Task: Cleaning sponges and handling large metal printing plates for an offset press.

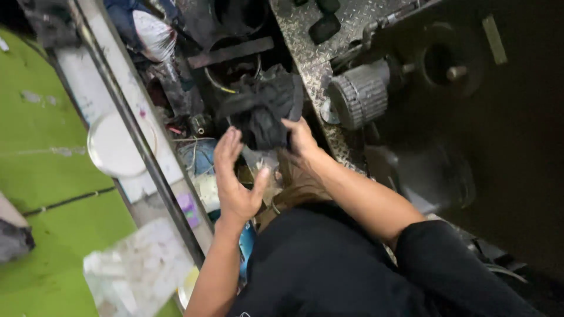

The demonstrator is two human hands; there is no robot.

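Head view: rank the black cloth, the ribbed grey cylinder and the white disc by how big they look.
1. Black cloth, largest.
2. White disc and ribbed grey cylinder look about alike; the disc's right edge is partly hidden behind a dark bar, so I won't rank them.

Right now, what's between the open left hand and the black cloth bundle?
Nothing; in the head view, left hand sits just beside the black cloth bundle.
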